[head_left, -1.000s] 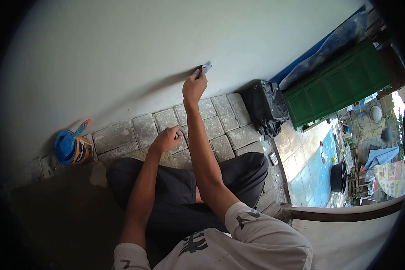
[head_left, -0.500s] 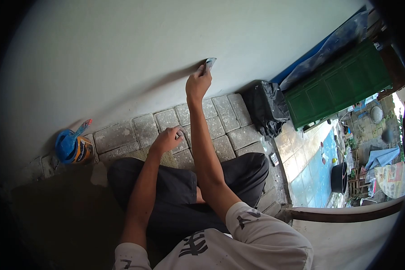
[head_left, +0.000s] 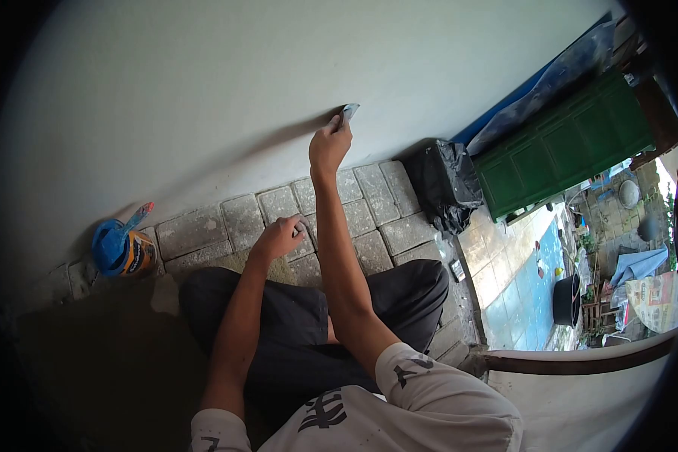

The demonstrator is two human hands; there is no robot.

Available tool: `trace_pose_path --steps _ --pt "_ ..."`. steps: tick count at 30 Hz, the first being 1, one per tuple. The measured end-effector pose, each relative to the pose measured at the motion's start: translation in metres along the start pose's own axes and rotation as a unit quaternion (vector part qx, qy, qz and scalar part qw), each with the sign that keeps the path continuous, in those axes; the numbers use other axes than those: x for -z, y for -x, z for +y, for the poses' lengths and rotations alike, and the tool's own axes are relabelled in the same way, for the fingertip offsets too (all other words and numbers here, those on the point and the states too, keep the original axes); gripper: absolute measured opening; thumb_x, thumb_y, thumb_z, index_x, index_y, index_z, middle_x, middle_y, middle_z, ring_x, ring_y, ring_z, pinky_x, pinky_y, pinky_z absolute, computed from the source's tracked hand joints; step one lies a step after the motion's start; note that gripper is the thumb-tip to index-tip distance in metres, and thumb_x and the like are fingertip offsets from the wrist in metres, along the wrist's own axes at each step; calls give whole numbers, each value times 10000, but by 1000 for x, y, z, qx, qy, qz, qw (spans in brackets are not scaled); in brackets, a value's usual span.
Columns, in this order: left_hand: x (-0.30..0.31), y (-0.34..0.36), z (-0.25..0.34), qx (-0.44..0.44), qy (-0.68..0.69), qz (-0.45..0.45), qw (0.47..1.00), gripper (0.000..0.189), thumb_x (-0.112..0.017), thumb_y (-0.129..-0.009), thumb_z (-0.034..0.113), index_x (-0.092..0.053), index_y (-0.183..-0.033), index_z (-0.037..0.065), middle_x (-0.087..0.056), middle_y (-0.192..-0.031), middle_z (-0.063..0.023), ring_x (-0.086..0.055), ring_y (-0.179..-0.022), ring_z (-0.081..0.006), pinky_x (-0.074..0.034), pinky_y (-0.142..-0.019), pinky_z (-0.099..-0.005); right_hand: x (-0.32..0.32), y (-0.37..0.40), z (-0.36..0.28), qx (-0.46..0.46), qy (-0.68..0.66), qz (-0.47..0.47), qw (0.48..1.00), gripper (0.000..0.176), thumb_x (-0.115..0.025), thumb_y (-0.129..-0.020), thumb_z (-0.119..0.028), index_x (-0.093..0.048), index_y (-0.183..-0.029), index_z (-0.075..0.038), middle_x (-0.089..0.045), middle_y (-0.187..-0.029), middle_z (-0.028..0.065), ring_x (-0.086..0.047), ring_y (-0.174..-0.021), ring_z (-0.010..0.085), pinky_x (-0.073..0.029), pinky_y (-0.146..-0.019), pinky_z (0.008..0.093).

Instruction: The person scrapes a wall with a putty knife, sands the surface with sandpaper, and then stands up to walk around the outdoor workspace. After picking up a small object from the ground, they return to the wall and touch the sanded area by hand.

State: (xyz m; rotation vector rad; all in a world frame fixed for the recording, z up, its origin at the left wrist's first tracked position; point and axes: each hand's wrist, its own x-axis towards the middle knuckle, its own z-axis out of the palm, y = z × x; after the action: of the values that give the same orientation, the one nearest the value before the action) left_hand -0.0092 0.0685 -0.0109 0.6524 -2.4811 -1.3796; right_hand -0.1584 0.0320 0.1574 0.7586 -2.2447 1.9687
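Note:
Against the white wall (head_left: 203, 98), my right hand (head_left: 330, 147) pinches a thin, bent, pale grey sheet (head_left: 351, 111) that looks like sandpaper. Its edge is at the wall surface, and the arm's long shadow falls to the left. My left hand (head_left: 280, 237) hovers over the paving near my knee, its fingers curled in. The fingertips look grey and dusty; whether anything small is inside them is hidden.
A blue-lidded paint can (head_left: 120, 248) with a red-tipped brush (head_left: 138, 216) stands at left by the wall. Grey paving blocks (head_left: 243, 221) run along the wall's foot. At right are a black plastic-wrapped box (head_left: 443, 181), a green panelled cabinet (head_left: 565, 143) and a black tub (head_left: 566, 299).
My right hand and the sheet have shifted slightly down along the wall. My left hand stays nearly where it was, still curled.

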Motion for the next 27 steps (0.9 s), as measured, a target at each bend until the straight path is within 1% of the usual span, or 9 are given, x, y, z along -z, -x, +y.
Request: trace_pose_path --steps 4,7,9,15,17,18,23,25,27 --pt "8 -3 5 -21 28 -1 999 221 -653 -894 154 -624 -1093 62 -724 -958 -159 -688 -911 -358 -542 -840 -443 -7 -4 13 26 -22 28 999 327 -443 -1022 -120 -594 -1129 150 -660 -950 344 -638 -872 482 -488 -798 457" --pt "0 3 2 -9 24 -7 1000 224 -656 -890 152 -625 -1090 57 -723 -953 -159 -688 -902 -355 -543 -836 -435 -4 -3 20 -53 -16 -24 998 367 -443 -1021 -120 -565 -1225 159 -651 -1082 357 -634 -1015 483 -487 -900 442" --pt "4 -4 4 -10 22 -2 1000 227 -658 -887 152 -625 -1091 57 -723 -950 -159 -688 -897 -354 -543 -835 -434 -22 -5 25 83 -54 87 991 313 -431 -1027 -117 -602 -1095 136 -650 -850 242 -562 -727 288 -464 -724 387" --pt "10 4 17 1 -6 6 1000 238 -658 -867 142 -629 -1084 47 -723 -941 -155 -691 -893 -348 -544 -816 -423 -15 -4 20 8 -47 37 998 341 -435 -1031 -122 -590 -1169 149 -675 -998 259 -607 -845 303 -475 -829 368" --pt "5 4 7 1 4 0 1000 245 -660 -871 150 -627 -1094 52 -722 -949 -156 -689 -912 -350 -543 -824 -429 -4 -6 12 30 -54 46 997 318 -443 -1019 -131 -605 -1101 131 -650 -984 352 -608 -937 519 -478 -826 488" --pt "4 1 6 -5 16 -2 1000 252 -662 -875 159 -626 -1103 57 -721 -957 -157 -686 -931 -352 -542 -833 -436 5 -6 4 -24 -67 9 997 314 -444 -1019 -130 -612 -1078 130 -657 -937 339 -614 -889 514 -477 -791 495" --pt "-5 -1 3 -1 4 -28 1000 256 -662 -888 178 -628 -1117 67 -722 -973 -154 -686 -938 -352 -540 -840 -447 3 -12 21 19 4 -10 1000 323 -442 -1021 -127 -606 -1128 129 -654 -970 344 -615 -935 515 -480 -814 483" --pt "8 1 13 -15 -8 -8 1000 250 -662 -892 178 -633 -1112 64 -726 -976 -153 -691 -915 -350 -542 -834 -445 -10 -10 18 80 -25 42 996 278 -440 -1023 -109 -603 -1002 115 -605 -753 215 -501 -646 271 -438 -667 391" --pt "9 7 17 14 -1 -20 1000 250 -663 -893 178 -635 -1115 66 -726 -972 -158 -692 -928 -351 -542 -843 -444 -14 -6 23 61 -15 32 998 282 -438 -1023 -109 -603 -1020 121 -614 -766 222 -515 -659 285 -442 -676 391"
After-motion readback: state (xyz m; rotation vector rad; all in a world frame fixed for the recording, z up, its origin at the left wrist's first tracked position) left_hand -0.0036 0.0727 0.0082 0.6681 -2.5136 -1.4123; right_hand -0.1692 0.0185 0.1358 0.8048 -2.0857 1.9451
